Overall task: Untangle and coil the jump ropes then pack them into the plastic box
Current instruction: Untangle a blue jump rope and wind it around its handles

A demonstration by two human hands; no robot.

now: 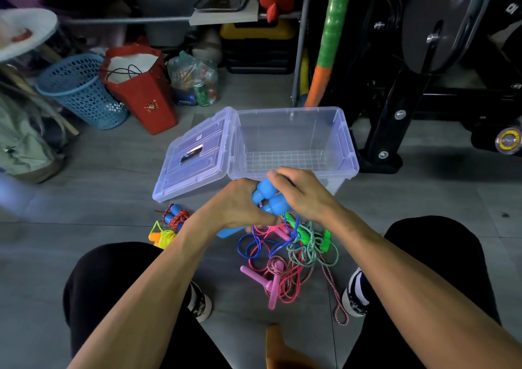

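Both hands are on the blue handles [268,199], just over the near rim of the box [346,142]. The right hand [299,193] curls over the top handle, thumb along it; the left hand [240,207] wraps the lower one from the left side, with another blue piece poking out under it. The thin blue cord [248,244] drops from the grip straight into the tangle [293,252] on the floor between the feet.

These handles look like hard, smooth plastic, light and easy to pinch together, so they are the place to hold. The cord is limp and probably springy; it should slide out of the woven ropes but may snag where it loops round the pink cord.

In that tangle: pink handles [268,286], green handles [305,233], a green-white braided rope and a red-white one trailing off near right. To the left lie two bundles already coiled, one red-blue [176,217], one yellow-orange [163,235]. The clear box stands empty, lid [195,153] leaning open at its left.
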